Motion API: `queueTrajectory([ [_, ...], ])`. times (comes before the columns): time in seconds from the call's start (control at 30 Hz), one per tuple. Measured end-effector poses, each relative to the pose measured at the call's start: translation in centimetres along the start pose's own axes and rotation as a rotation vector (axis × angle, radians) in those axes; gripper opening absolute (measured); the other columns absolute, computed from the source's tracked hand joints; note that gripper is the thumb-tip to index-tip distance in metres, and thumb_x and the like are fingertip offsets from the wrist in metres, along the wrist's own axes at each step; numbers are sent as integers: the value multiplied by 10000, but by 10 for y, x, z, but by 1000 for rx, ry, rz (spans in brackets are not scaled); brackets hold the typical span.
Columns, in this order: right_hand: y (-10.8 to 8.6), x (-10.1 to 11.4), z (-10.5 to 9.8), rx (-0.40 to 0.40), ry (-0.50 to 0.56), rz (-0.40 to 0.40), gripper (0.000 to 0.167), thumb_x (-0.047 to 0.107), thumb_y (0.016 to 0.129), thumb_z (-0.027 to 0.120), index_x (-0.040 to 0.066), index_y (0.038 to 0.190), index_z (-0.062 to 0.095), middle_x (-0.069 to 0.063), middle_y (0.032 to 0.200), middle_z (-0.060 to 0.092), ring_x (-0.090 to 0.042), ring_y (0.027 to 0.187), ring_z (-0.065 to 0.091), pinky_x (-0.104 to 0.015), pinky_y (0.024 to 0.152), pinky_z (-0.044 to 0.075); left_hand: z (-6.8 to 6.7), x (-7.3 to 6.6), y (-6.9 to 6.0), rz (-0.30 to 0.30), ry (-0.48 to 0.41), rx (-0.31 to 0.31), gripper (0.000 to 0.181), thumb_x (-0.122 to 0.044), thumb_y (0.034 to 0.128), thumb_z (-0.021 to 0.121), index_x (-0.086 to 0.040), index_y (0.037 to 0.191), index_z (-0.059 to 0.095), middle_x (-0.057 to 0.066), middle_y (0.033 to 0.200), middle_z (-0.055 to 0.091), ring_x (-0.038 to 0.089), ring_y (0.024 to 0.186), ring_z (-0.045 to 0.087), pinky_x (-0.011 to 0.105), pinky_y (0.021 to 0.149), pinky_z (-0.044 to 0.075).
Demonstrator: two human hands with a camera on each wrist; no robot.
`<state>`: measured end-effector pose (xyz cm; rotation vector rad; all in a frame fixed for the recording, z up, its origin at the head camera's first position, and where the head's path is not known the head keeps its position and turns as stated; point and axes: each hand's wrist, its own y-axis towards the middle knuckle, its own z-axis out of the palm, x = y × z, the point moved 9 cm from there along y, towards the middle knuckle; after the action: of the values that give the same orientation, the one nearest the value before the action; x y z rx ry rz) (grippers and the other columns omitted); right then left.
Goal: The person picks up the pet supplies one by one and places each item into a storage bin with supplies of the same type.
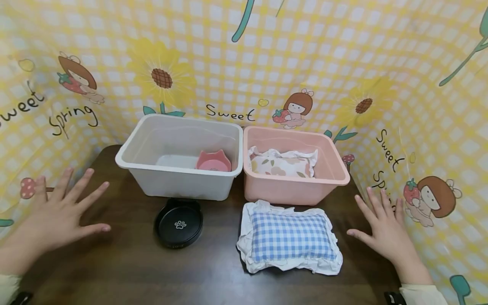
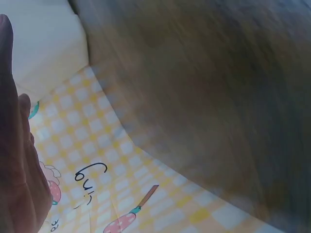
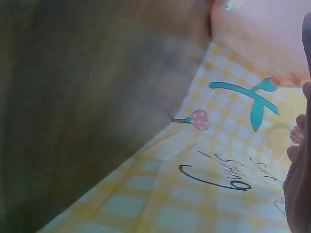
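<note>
My left hand [image 1: 62, 212] hovers at the left side of the table with fingers spread, holding nothing. To its right lies a round black pet bowl [image 1: 179, 224] with a white paw print. My right hand [image 1: 386, 228], also spread and holding nothing, is just right of a blue checked pillow [image 1: 293, 237] with a white ruffled edge. Behind stand a white bin [image 1: 183, 182] and a pink bin [image 1: 289, 190], side by side. A pink cat-eared bowl [image 1: 214, 161] sits in the white bin; a floral ruffled pillow [image 1: 282, 164] lies in the pink one.
The dark wooden table [image 1: 213, 279] carries everything. A yellow checked cloth [image 1: 228, 63] with flowers and cartoon figures hangs close behind the bins and along both sides. In the wrist views, parts of each hand show at the frame's outer edge.
</note>
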<state>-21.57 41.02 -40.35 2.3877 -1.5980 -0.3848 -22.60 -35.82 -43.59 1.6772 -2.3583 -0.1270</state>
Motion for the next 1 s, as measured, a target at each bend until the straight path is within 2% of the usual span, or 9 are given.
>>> queueTrajectory([
  [0.17,16,-3,-16,-46,57,46,1083,657,789,767,273,1646,227,-73,1731,38,-492,1552,18,-702,1178,-114,0,2,2,-56,-68,23,1155,-767,793,683,-364,1650,21,22,1689,-234,358,1493,-339,644,1035,-352],
  [0.4,39,-3,-26,-53,104,64,1076,602,807,788,261,1649,211,-69,1730,32,-410,1576,-12,-702,1184,-97,3,-6,1,-71,-149,15,1135,-689,835,706,-310,1657,21,41,1690,-226,354,1483,-349,615,1017,-365],
  [0.57,51,0,-27,-56,135,66,1044,575,840,774,216,1648,219,-73,1728,62,-373,1584,-4,-711,1188,-61,5,-14,-2,-68,-212,3,1134,-635,845,734,-291,1660,23,60,1699,-195,363,1495,-326,644,1020,-344],
  [0.7,52,0,-25,-76,215,82,997,539,879,754,179,1646,226,-110,1719,128,-412,1575,52,-718,1190,-30,6,-23,-2,-46,-325,-16,1114,-548,865,762,-252,1663,43,108,1710,-145,430,1516,-260,704,1032,-306],
  [0.83,52,-4,-22,-102,325,113,955,467,904,759,181,1645,229,-146,1705,175,-407,1575,68,-709,1196,-13,6,-33,5,-39,-466,-39,1070,-445,889,775,-226,1664,72,149,1718,-66,486,1536,-151,749,1065,-240],
  [1.0,56,-9,-26,-163,470,123,911,343,905,788,184,1635,268,-147,1699,202,-413,1567,112,-721,1186,-20,8,-47,14,-40,-657,-36,968,-326,950,729,-204,1664,87,215,1707,21,530,1532,-61,781,1098,-143],
])
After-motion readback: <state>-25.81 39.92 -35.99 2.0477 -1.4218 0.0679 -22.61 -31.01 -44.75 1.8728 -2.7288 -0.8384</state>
